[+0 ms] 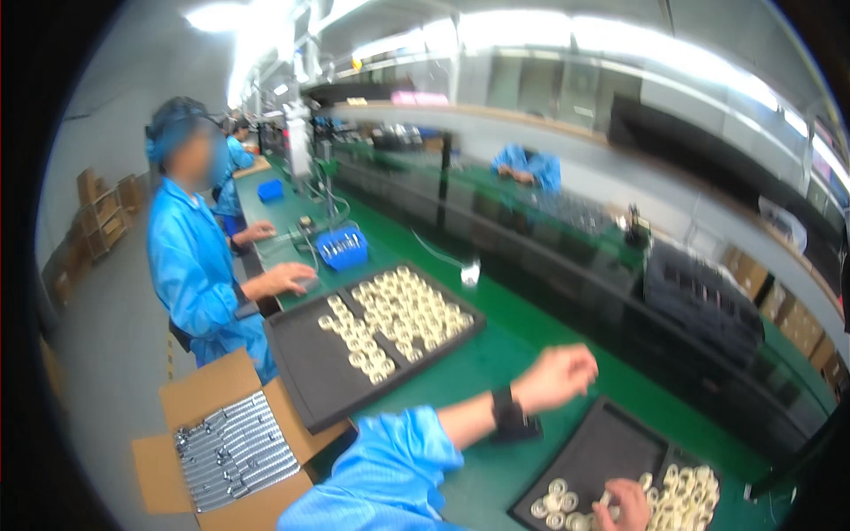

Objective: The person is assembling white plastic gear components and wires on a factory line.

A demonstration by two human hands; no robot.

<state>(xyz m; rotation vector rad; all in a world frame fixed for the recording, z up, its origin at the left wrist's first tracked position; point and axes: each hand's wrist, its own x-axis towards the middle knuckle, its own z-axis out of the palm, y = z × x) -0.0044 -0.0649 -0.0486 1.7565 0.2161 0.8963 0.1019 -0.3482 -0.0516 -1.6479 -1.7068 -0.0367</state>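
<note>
My left hand (560, 379) is raised over the green bench beyond the near tray, its fingers curled in; motion blur hides whatever they may hold. A black strap circles that wrist, below a blue sleeve. Lower right, my right hand (627, 506) reaches into a black tray (595, 445), fingers bent down among cream-coloured rings (683, 497). Its fingertips are at the rings, but what lies between them cannot be made out. A few rings (555, 501) lie loosely left of that hand; a dense cluster lies to its right.
Ahead to the left, a larger black tray (305, 372) carries many cream rings. An open carton (197, 373) of metal parts stands lower left. A co-worker (190, 257) in blue works beside a blue bin (343, 251). A dark conveyor (549, 257) borders the bench (390, 396).
</note>
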